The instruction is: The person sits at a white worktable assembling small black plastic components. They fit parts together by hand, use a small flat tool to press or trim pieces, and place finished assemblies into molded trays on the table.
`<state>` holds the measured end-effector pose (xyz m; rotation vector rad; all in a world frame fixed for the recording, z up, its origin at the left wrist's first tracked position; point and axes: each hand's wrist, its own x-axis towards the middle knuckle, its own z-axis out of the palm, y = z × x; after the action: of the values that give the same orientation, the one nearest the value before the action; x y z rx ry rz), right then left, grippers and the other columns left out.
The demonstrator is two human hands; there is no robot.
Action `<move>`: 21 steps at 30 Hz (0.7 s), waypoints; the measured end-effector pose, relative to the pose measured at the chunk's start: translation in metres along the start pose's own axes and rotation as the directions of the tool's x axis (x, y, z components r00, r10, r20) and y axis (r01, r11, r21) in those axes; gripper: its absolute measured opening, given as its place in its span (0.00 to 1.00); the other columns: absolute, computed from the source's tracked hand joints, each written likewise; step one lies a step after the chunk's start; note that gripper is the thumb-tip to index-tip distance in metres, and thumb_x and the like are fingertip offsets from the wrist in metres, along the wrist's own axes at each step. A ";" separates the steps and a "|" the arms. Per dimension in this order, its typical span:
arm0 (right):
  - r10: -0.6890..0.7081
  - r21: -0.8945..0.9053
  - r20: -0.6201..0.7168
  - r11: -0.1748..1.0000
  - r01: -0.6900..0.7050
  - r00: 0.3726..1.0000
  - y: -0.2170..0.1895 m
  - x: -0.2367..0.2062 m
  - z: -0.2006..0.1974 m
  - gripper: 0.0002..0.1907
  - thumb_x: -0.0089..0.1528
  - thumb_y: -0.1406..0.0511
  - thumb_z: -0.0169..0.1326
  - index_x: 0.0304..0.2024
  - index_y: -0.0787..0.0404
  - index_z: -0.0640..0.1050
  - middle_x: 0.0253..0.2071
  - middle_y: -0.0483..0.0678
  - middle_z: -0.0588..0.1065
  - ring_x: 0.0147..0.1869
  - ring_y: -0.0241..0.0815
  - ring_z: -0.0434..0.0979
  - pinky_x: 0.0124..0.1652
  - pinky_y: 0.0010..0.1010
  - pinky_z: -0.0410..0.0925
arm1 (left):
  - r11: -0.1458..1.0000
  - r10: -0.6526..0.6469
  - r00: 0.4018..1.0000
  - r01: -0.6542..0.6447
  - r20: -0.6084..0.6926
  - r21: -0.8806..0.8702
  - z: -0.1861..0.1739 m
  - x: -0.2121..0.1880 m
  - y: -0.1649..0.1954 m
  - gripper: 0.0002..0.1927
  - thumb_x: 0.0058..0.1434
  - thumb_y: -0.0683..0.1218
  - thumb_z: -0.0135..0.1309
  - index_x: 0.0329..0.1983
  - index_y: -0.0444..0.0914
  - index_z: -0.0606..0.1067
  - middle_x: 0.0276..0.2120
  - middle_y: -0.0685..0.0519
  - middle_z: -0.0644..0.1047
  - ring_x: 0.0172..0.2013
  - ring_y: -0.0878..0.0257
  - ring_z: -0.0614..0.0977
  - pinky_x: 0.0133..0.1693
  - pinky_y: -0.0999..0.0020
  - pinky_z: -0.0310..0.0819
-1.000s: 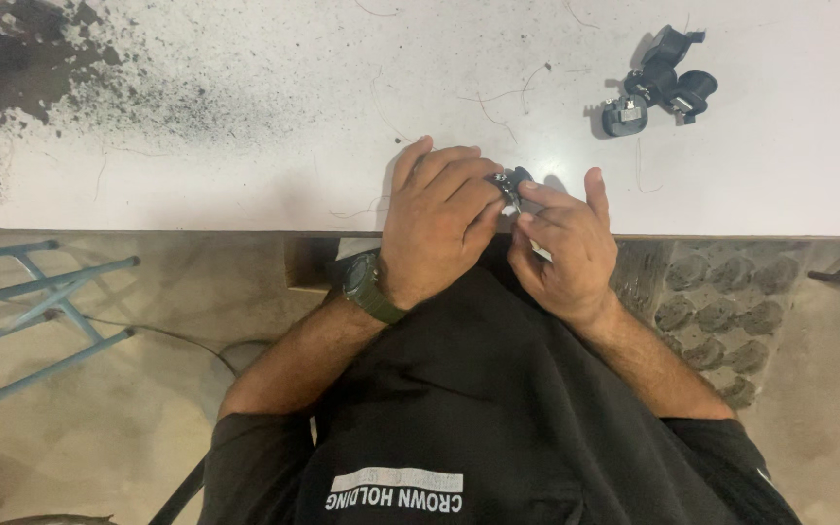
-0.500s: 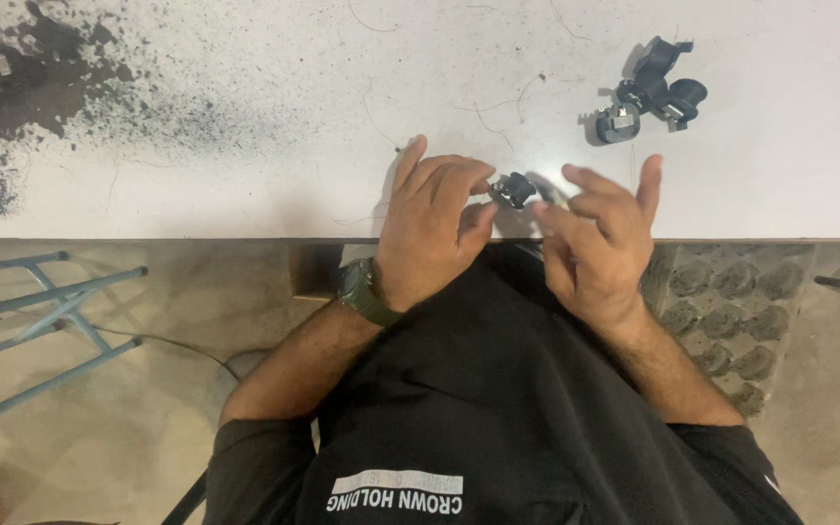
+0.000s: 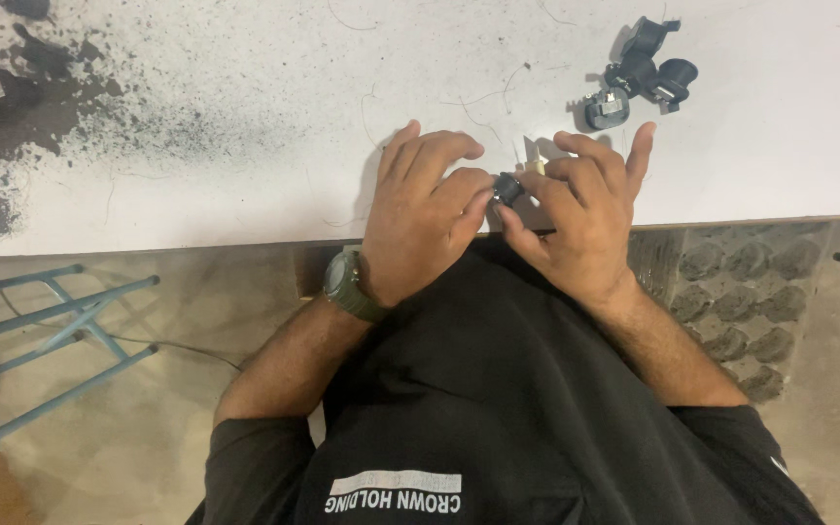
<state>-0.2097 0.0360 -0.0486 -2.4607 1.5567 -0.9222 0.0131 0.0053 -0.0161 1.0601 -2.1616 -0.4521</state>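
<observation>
My left hand (image 3: pixel 420 219), with a green watch on its wrist, and my right hand (image 3: pixel 580 219) meet at the near edge of a white table (image 3: pixel 245 87). Between their fingertips they pinch a small black round part (image 3: pixel 507 187). The thumb and bent fingers of each hand close on it, while the right hand's outer fingers stick up. A small pale piece (image 3: pixel 535 167) shows just behind the part, half hidden by the right fingers. My black shirt fills the lower middle of the view.
A cluster of several black plastic parts (image 3: pixel 639 73) lies on the table beyond my right hand. Dark speckled stains (image 3: pixel 12 87) cover the table's left end. A blue metal frame (image 3: pixel 60 331) stands on the floor at the left, a studded mat (image 3: pixel 741 292) at the right.
Both hands have shifted slightly farther over the table edge. The right hand's fingers have spread and lifted, so the black part now shows between the fingertips.
</observation>
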 end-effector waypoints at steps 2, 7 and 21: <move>0.015 0.014 -0.014 1.000 -0.015 1.000 0.001 -0.001 0.001 0.16 0.61 0.60 0.72 0.46 0.60 0.82 0.46 0.47 0.72 0.69 0.51 0.70 0.76 0.67 0.33 | 1.000 0.006 1.000 -0.006 0.000 0.029 0.000 0.000 -0.001 0.09 0.60 0.41 0.64 0.43 0.40 0.77 0.54 0.52 0.74 0.59 0.53 0.75 0.67 0.41 0.62; 0.010 0.015 -0.007 1.000 -0.010 1.000 0.002 -0.001 0.001 0.17 0.61 0.59 0.71 0.46 0.61 0.82 0.47 0.48 0.72 0.69 0.52 0.70 0.75 0.69 0.33 | 0.986 0.099 0.995 -0.101 0.024 0.130 0.002 -0.003 -0.001 0.11 0.58 0.41 0.64 0.43 0.39 0.76 0.55 0.49 0.73 0.60 0.51 0.74 0.63 0.45 0.65; -0.016 0.046 0.033 0.999 0.015 0.999 0.004 -0.001 -0.002 0.17 0.62 0.59 0.71 0.49 0.59 0.82 0.48 0.48 0.71 0.70 0.53 0.69 0.76 0.68 0.35 | 0.956 -0.182 0.982 0.190 0.056 -0.222 -0.009 0.007 0.008 0.06 0.61 0.39 0.60 0.38 0.39 0.74 0.38 0.54 0.77 0.31 0.60 0.80 0.32 0.65 0.74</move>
<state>-0.2143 0.0356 -0.0486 -2.4471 1.4912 -0.9042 0.0121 0.0041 -0.0020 1.1365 -1.9900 -0.7903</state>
